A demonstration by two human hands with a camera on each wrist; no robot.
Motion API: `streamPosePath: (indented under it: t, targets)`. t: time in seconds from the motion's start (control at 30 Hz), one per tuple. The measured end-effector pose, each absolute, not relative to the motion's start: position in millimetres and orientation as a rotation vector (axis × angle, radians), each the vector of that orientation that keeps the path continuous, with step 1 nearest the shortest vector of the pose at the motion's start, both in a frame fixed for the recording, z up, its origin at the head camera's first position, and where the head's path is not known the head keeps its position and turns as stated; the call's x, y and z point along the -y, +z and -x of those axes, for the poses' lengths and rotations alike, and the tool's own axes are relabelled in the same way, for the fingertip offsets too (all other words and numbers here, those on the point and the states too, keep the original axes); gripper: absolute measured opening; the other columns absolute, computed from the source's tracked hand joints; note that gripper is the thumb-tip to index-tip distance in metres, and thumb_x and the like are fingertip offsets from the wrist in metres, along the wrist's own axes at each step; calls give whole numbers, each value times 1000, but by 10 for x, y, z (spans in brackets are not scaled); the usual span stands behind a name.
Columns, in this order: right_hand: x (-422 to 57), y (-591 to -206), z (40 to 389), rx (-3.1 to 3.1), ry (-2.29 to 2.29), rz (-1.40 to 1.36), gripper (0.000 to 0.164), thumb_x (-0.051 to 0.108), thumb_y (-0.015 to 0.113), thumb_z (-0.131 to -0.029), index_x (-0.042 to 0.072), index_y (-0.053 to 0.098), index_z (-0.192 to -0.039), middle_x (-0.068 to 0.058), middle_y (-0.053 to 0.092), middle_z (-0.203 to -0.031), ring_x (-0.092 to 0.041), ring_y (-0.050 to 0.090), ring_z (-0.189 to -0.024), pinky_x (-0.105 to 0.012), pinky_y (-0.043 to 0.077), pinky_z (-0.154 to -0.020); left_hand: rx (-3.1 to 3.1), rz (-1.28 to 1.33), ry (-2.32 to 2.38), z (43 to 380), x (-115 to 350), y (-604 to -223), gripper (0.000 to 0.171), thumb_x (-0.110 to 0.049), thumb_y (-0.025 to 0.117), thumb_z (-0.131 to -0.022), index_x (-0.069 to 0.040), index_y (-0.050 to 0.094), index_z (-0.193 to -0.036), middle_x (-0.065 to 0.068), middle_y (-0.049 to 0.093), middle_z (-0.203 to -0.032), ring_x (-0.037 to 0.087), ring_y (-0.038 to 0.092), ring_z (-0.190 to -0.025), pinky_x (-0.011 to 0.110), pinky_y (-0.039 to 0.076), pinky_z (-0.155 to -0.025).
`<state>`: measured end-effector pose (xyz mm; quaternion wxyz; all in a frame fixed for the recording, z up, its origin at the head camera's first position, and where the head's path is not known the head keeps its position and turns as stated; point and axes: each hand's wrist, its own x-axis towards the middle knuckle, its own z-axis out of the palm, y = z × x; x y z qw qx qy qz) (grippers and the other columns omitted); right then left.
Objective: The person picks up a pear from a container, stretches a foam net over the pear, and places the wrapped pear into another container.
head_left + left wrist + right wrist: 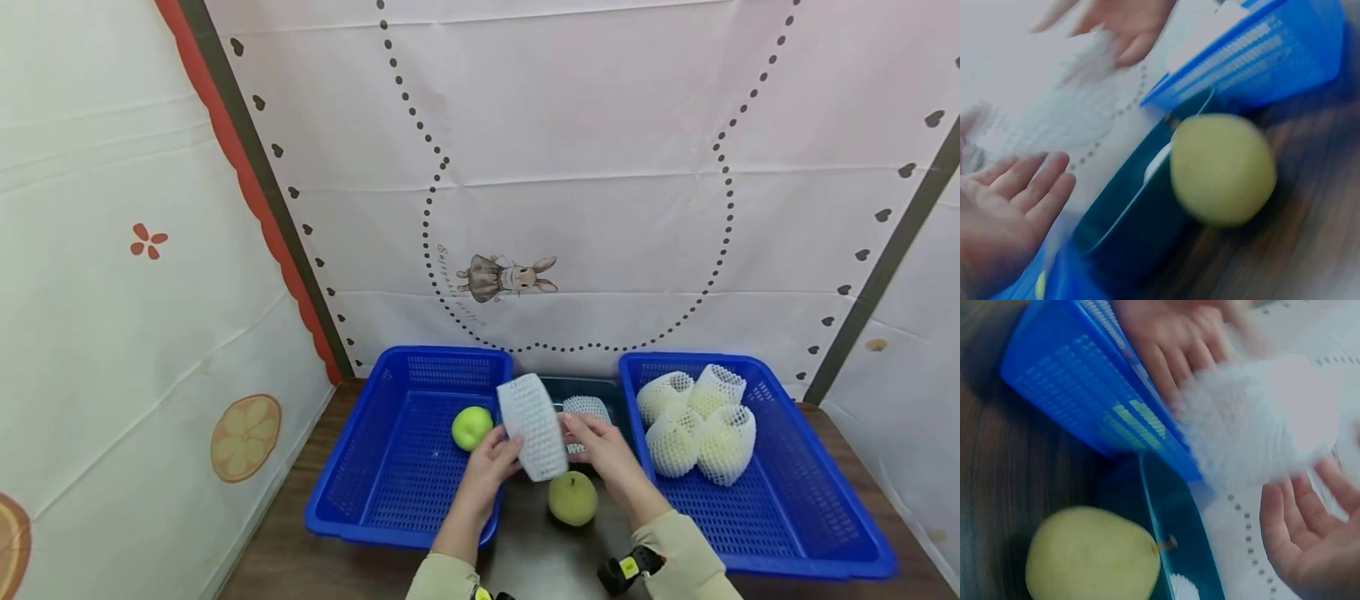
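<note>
A white foam fruit net, flat and unfilled, is held up between both hands above the table. My left hand pinches its left edge between thumb and fingers. On the other side my right hand has its fingertips right at the net's right edge, fingers loosely extended; in the right wrist view the right hand lies just below the blurred net. A round yellow-green pear, stem up, stands on the table between the forearms. The left wrist view also shows the pear.
The left blue basket contains a green apple. Several netted fruits sit in the right blue basket. Between the baskets, a dark teal bin has more foam nets. A printed cloth hangs behind.
</note>
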<state>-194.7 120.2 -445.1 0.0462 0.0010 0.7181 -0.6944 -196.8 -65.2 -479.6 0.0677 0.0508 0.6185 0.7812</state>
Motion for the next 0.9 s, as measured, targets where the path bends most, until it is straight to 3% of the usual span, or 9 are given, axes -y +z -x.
streamPosePath:
  t: [0.07, 0.13, 0.33, 0.53, 0.7, 0.9]
  targets:
    - [-1118, -4439, 1931, -2224, -2086, 85, 39, 32, 44, -98, 2, 60, -119, -11, 61, -114, -29, 53, -106, -43, 46, -85, -1790, -160, 2400, 1966, 564, -4784, 64, -23, 59, -92, 5, 25, -139, 21, 51, -126, 23, 54, -110, 39, 41, -94]
    - [-1092, -4430, 1921, -2269, -2067, 105, 38, 31, 42, -99, 4, 61, -119, -11, 59, -117, -30, 50, -109, -43, 44, -86, -1702, -103, 2486, 1989, 524, -4796, 65, -20, 62, -89, 0, 25, -138, 18, 51, -127, 24, 53, -112, 38, 41, -95]
    - [-1195, -4710, 1881, -2476, -2083, -60, 37, 22, 59, -91, 3, 56, -122, -15, 51, -125, -26, 46, -112, -38, 41, -87, -1269, 125, 2791, 2099, 633, -4949, 38, -9, 58, -90, -1, 42, -124, 4, 62, -106, 16, 60, -99, 31, 46, -87]
    - [-1163, -5308, 1709, -2614, -1893, -105, 66, 23, 76, -75, 2, 46, -129, -21, 36, -131, -36, 36, -119, -47, 34, -93, -1094, 72, 2883, 2090, 726, -5013, 28, -16, 53, -95, -10, 48, -121, 1, 63, -107, 15, 59, -102, 30, 44, -90]
    - [-1174, -5615, 1663, -2593, -1771, -105, 90, 13, 85, -59, 4, 37, -134, -23, 34, -127, -35, 43, -108, -44, 37, -85, -1042, 51, 2881, 2079, 730, -5017, 24, -20, 53, -95, -14, 48, -117, -1, 63, -106, 13, 59, -100, 29, 45, -88]
    - [-1199, -5661, 1681, -2524, -1855, -66, 91, 3, 84, -54, 0, 31, -129, -22, 46, -121, -30, 49, -101, -39, 40, -83, -1058, 35, 2853, 2098, 701, -5005, 37, -15, 55, -94, -12, 38, -127, 0, 60, -109, 13, 58, -101, 29, 45, -88]
